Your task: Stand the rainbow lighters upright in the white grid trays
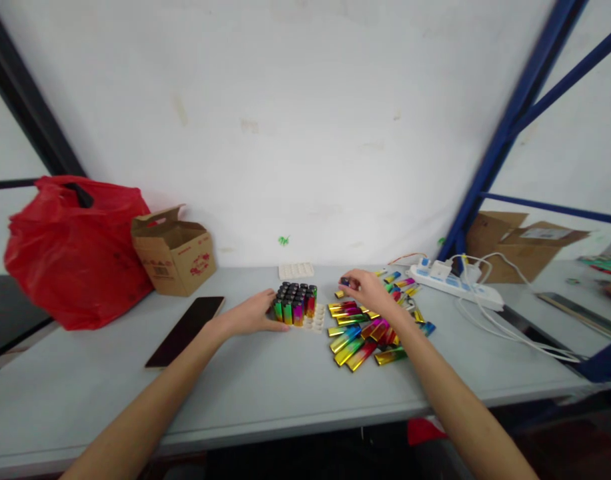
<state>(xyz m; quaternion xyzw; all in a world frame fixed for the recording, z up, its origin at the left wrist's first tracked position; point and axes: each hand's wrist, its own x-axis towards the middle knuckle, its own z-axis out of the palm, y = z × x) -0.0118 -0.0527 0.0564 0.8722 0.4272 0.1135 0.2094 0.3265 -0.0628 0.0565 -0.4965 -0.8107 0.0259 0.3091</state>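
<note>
We're seeing shiny upright pieces (295,303), black-topped, with green, purple, red and gold sides, standing packed in rows on a white holed tray (316,321); its right-hand holes are showing bare. We're noting a loose pile (355,343) just right of it, metallic gold blending into red, pink, green and blue, pieces lying flat and overlapping at mixed angles on the grey table (265,393). One dark-ended piece (345,283) is sitting in the right hand (368,291), mostly hidden. A second white tray (296,271) is lying flat behind the upright group.
</note>
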